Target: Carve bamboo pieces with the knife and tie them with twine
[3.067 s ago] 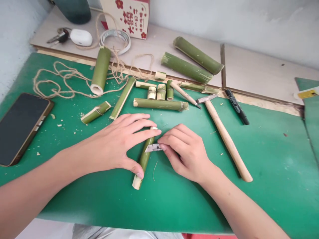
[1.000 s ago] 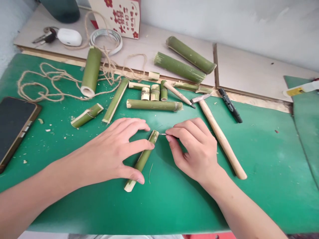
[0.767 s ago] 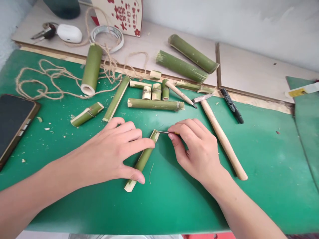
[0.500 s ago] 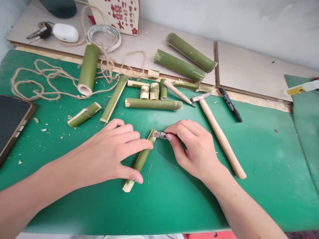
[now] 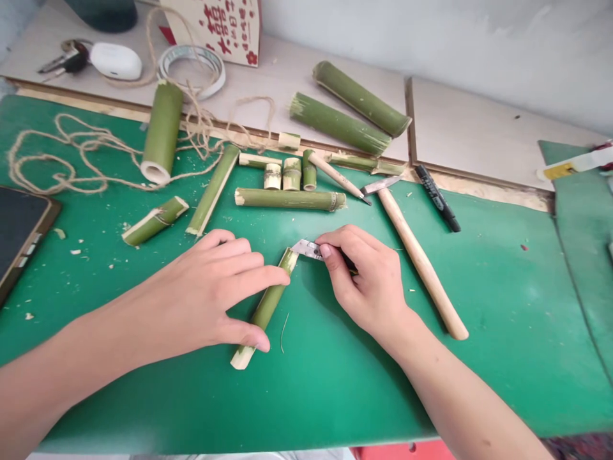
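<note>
My left hand (image 5: 227, 291) steadies a short green bamboo piece (image 5: 269, 305) on the table, its thumb and index finger on the piece and the other fingers stretched across it. The piece lies slantwise, with pale shaved patches at both ends. My right hand (image 5: 366, 271) is closed around a utility knife (image 5: 312, 250), and the handle is mostly hidden in the palm. The flat of the blade shows, and its tip meets the far end of the bamboo piece. A thin green sliver (image 5: 283, 333) lies just right of the piece.
On the green mat (image 5: 306, 409), a hammer (image 5: 424, 265) and black marker (image 5: 437, 198) lie to the right. Several cut bamboo pieces (image 5: 290, 199), a chisel-like tool (image 5: 338, 176) and tangled twine (image 5: 86, 150) lie beyond my hands. A dark device (image 5: 22, 236) sits at left.
The knife has turned so more of the blade's flat side shows, and its tip has shifted toward the piece's far end. My left hand keeps its hold. The view has shifted slightly.
</note>
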### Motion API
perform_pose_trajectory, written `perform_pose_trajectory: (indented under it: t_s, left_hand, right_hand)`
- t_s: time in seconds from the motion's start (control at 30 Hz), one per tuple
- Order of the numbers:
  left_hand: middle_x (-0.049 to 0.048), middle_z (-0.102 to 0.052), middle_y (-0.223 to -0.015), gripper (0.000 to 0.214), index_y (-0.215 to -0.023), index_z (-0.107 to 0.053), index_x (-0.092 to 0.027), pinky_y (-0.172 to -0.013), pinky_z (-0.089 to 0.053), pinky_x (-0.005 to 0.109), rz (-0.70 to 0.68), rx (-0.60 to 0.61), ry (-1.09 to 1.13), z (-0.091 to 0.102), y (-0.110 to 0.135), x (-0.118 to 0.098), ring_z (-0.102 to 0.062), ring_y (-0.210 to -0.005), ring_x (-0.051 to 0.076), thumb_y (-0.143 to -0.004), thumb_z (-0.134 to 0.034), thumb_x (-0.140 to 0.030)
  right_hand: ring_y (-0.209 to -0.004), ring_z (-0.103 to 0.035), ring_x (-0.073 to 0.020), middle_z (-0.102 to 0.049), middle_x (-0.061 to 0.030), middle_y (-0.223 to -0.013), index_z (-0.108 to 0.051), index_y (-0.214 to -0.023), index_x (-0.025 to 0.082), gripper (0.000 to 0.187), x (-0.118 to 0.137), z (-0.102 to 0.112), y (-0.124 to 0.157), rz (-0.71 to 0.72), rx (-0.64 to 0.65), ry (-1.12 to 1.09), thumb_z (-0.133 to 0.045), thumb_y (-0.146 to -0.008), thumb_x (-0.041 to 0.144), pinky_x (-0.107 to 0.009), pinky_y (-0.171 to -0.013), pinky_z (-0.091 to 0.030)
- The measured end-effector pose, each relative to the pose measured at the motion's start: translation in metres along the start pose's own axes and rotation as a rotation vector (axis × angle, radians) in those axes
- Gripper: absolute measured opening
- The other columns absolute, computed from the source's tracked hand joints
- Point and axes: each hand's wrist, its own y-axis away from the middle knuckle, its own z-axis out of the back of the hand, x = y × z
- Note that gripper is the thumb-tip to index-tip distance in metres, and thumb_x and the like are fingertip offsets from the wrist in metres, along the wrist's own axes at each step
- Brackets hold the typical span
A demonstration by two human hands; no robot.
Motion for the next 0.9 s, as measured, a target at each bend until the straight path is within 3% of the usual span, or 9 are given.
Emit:
perform_pose_trajectory:
  t_s: [0.2,0.43,0.6,0.77,0.9]
  left_hand:
    - [-0.0006,-0.065,-0.087,0.059,-0.125,-0.065,-0.027,-0.089,-0.036,0.038,-0.043,0.037,0.007,0.0047,-0.0021,0.0039,-0.057,-0.086,0.022,-0.081,-0.079,-0.064]
    - [-0.0004,-0.066,-0.09,0.06,-0.123,-0.063,-0.026,-0.092,-0.035,0.041,-0.029,0.008,-0.016,0.0006,-0.0011,0.0001,-0.057,-0.086,0.022,-0.079,-0.081,-0.063]
    - [-0.0007,-0.066,-0.089,0.061,-0.124,-0.063,-0.026,-0.092,-0.035,0.041,-0.035,-0.011,0.008,-0.0014,-0.0008,0.0004,-0.057,-0.087,0.022,-0.08,-0.081,-0.062]
    - [-0.0002,-0.067,-0.092,0.061,-0.124,-0.064,-0.024,-0.092,-0.035,0.041,-0.056,-0.016,0.004,-0.0013,-0.0001,0.0019,-0.058,-0.087,0.022,-0.08,-0.08,-0.063]
    - [-0.0005,-0.071,-0.098,0.051,-0.126,-0.064,-0.021,-0.092,-0.035,0.038,-0.073,0.034,-0.006,0.0011,0.0009,-0.0024,-0.057,-0.087,0.019,-0.089,-0.076,-0.054]
  right_hand:
    - [-0.079,-0.064,-0.0186,-0.07,-0.0056,-0.089,-0.065,-0.101,0.021,0.014,0.0019,-0.0005,0.0004,0.025,0.039,0.085,-0.052,-0.104,0.018,-0.032,-0.071,-0.049]
    - [-0.076,-0.061,-0.0181,-0.069,-0.0044,-0.085,-0.064,-0.097,0.021,0.015,0.0046,0.0007,0.0004,0.065,0.14,0.029,-0.051,-0.103,0.019,-0.032,-0.07,-0.048]
    - [-0.076,-0.06,-0.0177,-0.069,-0.0049,-0.086,-0.064,-0.099,0.021,0.016,0.0046,-0.0022,0.0014,0.016,0.041,0.091,-0.05,-0.104,0.019,-0.032,-0.069,-0.047]
    - [-0.077,-0.061,-0.018,-0.068,-0.0046,-0.086,-0.065,-0.098,0.02,0.016,0.0058,-0.0037,0.0024,0.059,0.103,0.067,-0.05,-0.104,0.018,-0.032,-0.071,-0.047]
    - [-0.077,-0.061,-0.0181,-0.068,-0.0053,-0.086,-0.065,-0.099,0.019,0.017,0.0077,-0.0054,0.0029,0.021,0.042,0.11,-0.049,-0.105,0.019,-0.032,-0.07,-0.046]
